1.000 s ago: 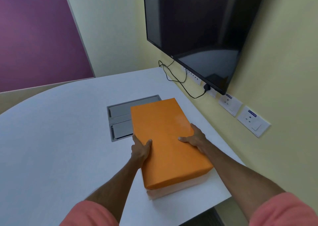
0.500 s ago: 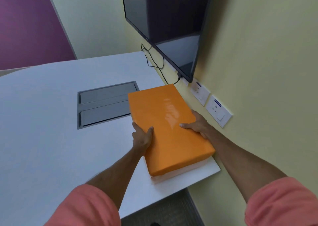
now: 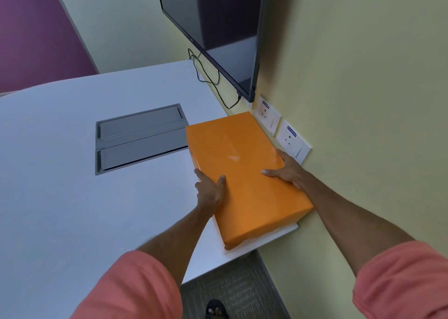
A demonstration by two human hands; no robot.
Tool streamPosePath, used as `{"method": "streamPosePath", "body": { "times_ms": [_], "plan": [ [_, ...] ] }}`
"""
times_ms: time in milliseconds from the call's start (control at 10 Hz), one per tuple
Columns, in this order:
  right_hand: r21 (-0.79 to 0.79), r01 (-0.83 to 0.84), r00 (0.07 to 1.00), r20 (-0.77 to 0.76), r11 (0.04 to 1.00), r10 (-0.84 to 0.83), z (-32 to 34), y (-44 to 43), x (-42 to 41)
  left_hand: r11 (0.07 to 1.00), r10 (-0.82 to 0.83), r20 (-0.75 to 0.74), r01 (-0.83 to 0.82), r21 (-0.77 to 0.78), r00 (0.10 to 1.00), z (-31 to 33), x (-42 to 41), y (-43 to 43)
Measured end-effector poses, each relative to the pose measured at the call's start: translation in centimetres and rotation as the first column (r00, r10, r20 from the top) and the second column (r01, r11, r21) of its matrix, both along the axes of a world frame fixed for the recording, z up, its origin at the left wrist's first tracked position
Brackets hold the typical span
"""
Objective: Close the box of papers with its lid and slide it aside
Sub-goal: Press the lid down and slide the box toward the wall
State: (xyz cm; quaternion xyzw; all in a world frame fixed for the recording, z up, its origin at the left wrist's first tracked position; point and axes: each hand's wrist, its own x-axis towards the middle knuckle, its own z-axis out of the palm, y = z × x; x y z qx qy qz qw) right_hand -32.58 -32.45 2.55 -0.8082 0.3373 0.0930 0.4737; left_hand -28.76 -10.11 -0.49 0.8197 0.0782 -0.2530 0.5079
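An orange lid [image 3: 242, 173] covers the box of papers, which lies on the white table [image 3: 72, 197] at its right edge, close to the yellow wall. Only a thin pale strip of the box [image 3: 266, 237] shows under the lid's near end. My left hand [image 3: 209, 189] presses the lid's left side, thumb on top. My right hand [image 3: 286, 170] holds the lid's right side, between the box and the wall.
A grey recessed cable hatch [image 3: 140, 138] sits in the table just left of the box. Wall sockets [image 3: 288, 135] are right beside the box's far end. A dark screen [image 3: 218, 27] hangs above, with a black cable [image 3: 206, 76] trailing down. Carpet [image 3: 230, 292] lies below the table's near edge.
The closed box has slid right and away from me, up to the wall beside the sockets, with both hands staying on its sides.
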Motion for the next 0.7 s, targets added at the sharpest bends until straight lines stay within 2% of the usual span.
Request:
{"method": "streamPosePath", "body": {
  "times_ms": [400,500,600,700],
  "plan": [
    [-0.044,-0.038,0.999,-0.005,0.998,0.038,0.3,0.1,0.6,1.0,0.005,-0.027,-0.005,-0.024,1.0,0.0,0.2,-0.2],
    [-0.098,-0.042,0.999,0.022,0.994,0.045,0.4,0.4,0.7,0.999,-0.027,-0.044,0.026,-0.033,0.999,-0.1,0.6,0.1],
    [-0.236,-0.026,0.989,0.133,0.972,0.059,1.6,1.8,0.9,0.998,-0.054,-0.028,0.053,-0.039,0.998,0.4,1.0,1.1],
    [-0.319,-0.046,0.98,0.167,0.947,0.104,2.2,2.9,1.5,0.998,-0.067,0.047,0.067,0.011,0.997,0.7,2.0,2.0]
  ]
}}
